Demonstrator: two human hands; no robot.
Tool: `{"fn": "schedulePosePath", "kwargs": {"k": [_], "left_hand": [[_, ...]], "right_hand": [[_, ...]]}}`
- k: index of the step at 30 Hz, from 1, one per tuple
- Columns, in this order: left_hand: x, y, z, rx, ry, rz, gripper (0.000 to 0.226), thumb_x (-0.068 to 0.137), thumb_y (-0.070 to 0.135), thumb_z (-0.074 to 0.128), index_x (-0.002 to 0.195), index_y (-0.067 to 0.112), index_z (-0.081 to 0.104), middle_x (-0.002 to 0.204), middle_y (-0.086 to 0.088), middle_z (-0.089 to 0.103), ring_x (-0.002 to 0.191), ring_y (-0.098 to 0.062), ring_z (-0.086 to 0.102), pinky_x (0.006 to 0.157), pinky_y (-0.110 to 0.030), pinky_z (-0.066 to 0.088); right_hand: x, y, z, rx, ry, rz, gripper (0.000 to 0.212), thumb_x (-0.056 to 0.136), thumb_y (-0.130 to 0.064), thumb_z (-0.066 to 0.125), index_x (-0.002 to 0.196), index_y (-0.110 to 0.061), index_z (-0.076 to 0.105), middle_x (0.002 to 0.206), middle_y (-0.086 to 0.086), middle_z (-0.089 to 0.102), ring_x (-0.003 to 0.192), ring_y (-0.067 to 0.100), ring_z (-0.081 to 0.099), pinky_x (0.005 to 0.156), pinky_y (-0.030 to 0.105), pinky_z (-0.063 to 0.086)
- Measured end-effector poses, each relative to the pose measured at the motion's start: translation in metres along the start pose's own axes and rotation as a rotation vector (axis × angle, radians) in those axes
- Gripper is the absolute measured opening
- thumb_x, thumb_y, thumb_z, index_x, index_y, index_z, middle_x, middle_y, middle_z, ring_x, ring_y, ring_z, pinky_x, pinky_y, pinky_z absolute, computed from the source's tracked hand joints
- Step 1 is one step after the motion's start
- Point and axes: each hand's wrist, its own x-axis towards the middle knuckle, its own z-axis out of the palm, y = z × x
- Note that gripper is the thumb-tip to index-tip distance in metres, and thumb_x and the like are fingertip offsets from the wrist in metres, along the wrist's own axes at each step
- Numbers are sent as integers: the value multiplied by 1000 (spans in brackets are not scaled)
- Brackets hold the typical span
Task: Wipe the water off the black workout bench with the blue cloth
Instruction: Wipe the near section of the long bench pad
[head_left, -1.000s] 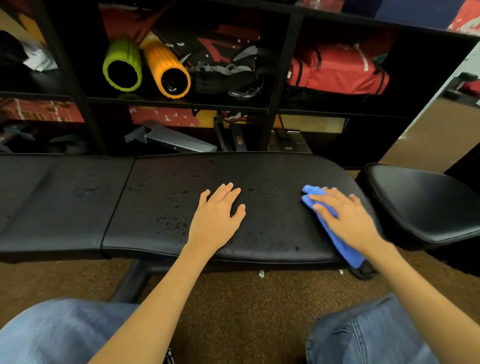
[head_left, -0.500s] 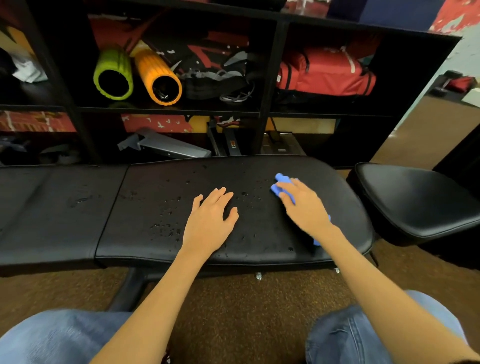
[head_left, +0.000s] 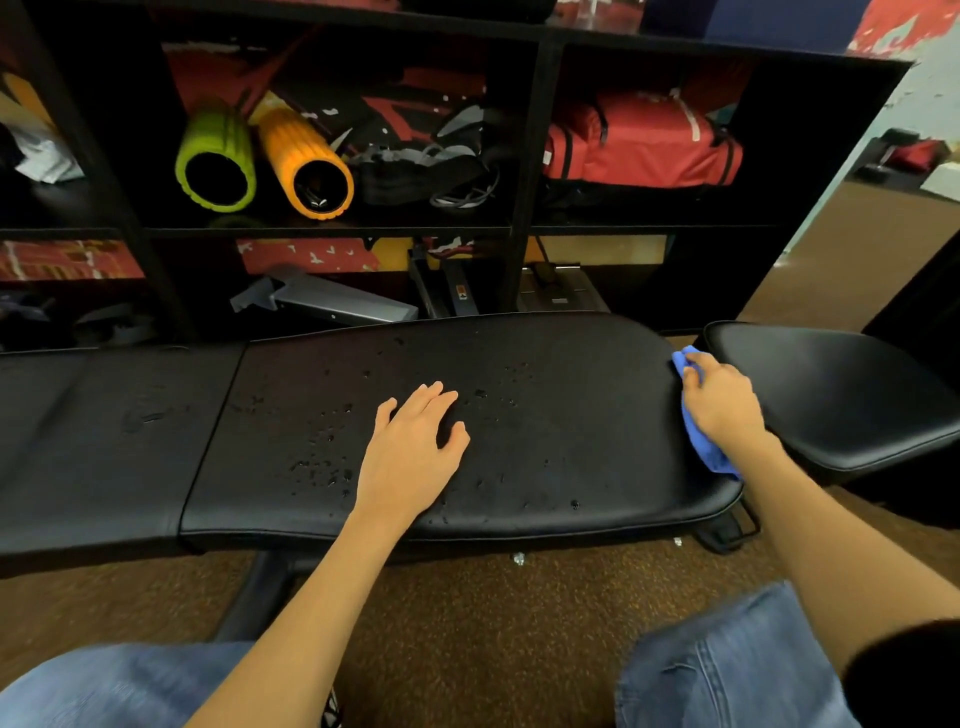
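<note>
The black workout bench (head_left: 582, 436) stretches across the middle of the head view, its padded top dotted with water drops (head_left: 322, 457) mostly left of centre. My left hand (head_left: 410, 452) rests flat on the pad, fingers spread, holding nothing. My right hand (head_left: 722, 402) presses the blue cloth (head_left: 704, 449) against the bench's right end, near the gap to the neighbouring seat. Most of the cloth is hidden under the hand; a corner shows above the fingers and a strip below the wrist.
A second black padded seat (head_left: 841, 395) stands just right of the bench. Behind is a black shelf unit (head_left: 524, 156) with green (head_left: 215, 156) and orange (head_left: 306, 166) foam rollers and a red bag (head_left: 644, 140). Brown carpet (head_left: 467, 623) and my denim-clad knees are below.
My right hand slid the blue cloth left toward the bench's middle, then back to the right end. The left hand stayed pressed on the pad.
</note>
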Motion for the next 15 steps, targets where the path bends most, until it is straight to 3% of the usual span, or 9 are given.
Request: {"fn": "schedulePosePath", "kwargs": {"k": [6,11,15], "left_hand": [[1,1,2,16,25,-1,45,96,39,43,138,23,47,148,4,41,139,-8,31,117,-35,12],[-1,1,2,12,21,-1,45,96,39,43,138,23,47,148,3,41,138,-9,33,117,-34,12],[-1,2,0,7,9,9,45,97,39,42,139,23,46,149,4,40,139,-8,32,117,-33,10]], "right_hand": [[-38,-33,23,-155,185,5,40,92,-25,38,120,0,53,110,37,49,102,51,47,87,54,36],[-82,-65,31,-97,152,-148,35,89,-10,50,124,-4,55,113,32,49,103,50,47,85,53,39],[-86,-67,8,-138,18,-161,37,93,-10,44,130,-9,47,122,25,39,106,41,40,79,41,38]]}}
